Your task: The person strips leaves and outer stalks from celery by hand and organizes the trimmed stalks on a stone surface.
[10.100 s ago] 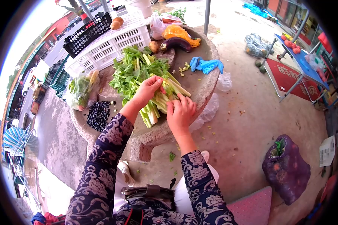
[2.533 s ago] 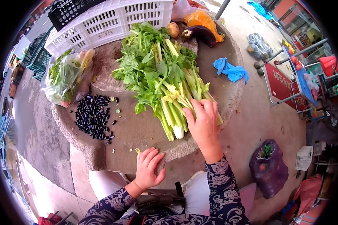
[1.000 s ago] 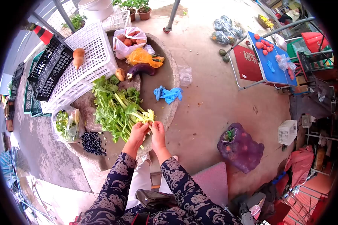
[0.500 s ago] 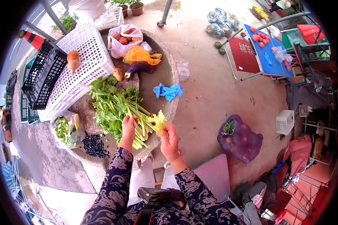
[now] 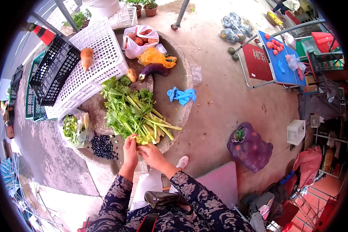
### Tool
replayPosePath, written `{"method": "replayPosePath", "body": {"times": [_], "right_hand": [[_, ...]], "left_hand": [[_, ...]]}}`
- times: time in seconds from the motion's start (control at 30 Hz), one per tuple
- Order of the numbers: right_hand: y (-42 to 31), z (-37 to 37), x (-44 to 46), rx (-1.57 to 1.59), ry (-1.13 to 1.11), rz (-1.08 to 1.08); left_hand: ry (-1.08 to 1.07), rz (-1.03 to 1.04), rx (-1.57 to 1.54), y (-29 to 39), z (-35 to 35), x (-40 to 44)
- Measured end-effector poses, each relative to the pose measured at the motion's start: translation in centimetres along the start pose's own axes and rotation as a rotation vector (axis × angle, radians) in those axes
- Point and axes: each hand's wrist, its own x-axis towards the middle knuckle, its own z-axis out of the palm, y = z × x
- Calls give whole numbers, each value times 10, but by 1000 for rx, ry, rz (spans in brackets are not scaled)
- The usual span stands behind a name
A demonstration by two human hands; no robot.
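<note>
A large heap of green celery (image 5: 123,104) lies on the round stone basin, its pale stalks pointing right. At the heap's near edge, my two hands are close together around a small yellowish piece of celery (image 5: 145,138). My left hand (image 5: 130,150) is closed, thumb and fingertips pinched at the leafy left end of that piece. Closed as well, my right hand (image 5: 151,153) has its fingers curled under the same piece; its fingertips are partly hidden. Left of my hands, dark beans (image 5: 103,147) are spread beside a clear plastic bag of greens (image 5: 74,129).
On the stone basin (image 5: 185,69) are blue gloves (image 5: 181,96), an eggplant (image 5: 154,70), an orange bag (image 5: 156,57) and a bag of potatoes (image 5: 140,40). A squash (image 5: 86,58) rests on a white crate (image 5: 100,42). A purple net sack (image 5: 251,149) stands on the floor at right.
My right hand has come left and down with the yellowish celery, meeting my left hand. My left hand has moved down from the heap. The camera view has shifted slightly.
</note>
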Motion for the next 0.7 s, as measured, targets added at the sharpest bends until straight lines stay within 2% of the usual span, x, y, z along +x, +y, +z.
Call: {"method": "replayPosePath", "body": {"times": [0.07,0.1,0.17,0.23,0.3,0.37,0.43,0.53,0.67,0.7], "right_hand": [[-5,7,-3,71,-22,-38],[-4,7,-4,80,-61,21],[0,1,-6,94,-129,143],[5,-5,-5,52,-125,165],[7,-8,-5,-11,-116,167],[7,-14,0,-65,-119,185],[5,-17,3,-100,-119,187],[-4,-21,0,-95,-109,159],[-13,-45,-12,-53,-139,134],[-13,-52,-19,-33,-139,142]], "left_hand": [[97,-2,5,5,-47,2],[124,-23,29,1,-80,1],[231,-118,295,0,-135,-7],[277,113,772,-27,-209,-16],[346,6,1151,-37,-265,-35],[118,-338,1600,-13,-270,-62],[117,-463,1882,7,-246,-86],[38,-190,1647,7,-226,-71],[-172,181,1253,6,-154,-24],[-225,246,1254,18,-123,-22]]}}
